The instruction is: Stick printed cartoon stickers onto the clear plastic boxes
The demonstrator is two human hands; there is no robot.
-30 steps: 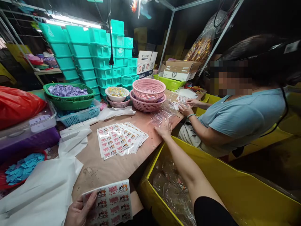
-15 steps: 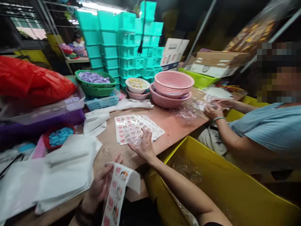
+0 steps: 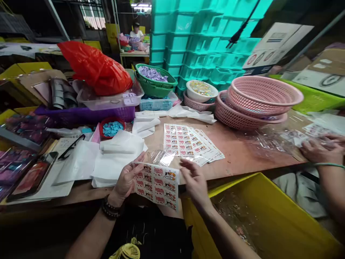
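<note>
My left hand (image 3: 126, 181) is closed on the left edge of a sticker sheet (image 3: 156, 185), printed with pink lettering and small cartoon animals. The sheet is held tilted above the front edge of the table. At its right edge is my right hand (image 3: 195, 181), fingers apart and curved; whether the fingertips touch the sheet is hard to tell. Just behind the sheet, clear plastic pieces (image 3: 161, 157) lie on the table. Beyond them a fanned stack of similar sticker sheets (image 3: 178, 138) lies flat.
White paper sheets (image 3: 118, 154) and a red bowl of blue pieces (image 3: 111, 128) are at left. Pink baskets (image 3: 250, 117) stand at back right, before stacked teal bins (image 3: 205, 46). A yellow bin (image 3: 258, 208) is below right. A co-worker's hands (image 3: 323, 147) work at far right.
My view has swung left. My right hand has left the clear plastic on the stack and come to the held sheet's right edge. The sheet, earlier folded over, now faces me more flatly.
</note>
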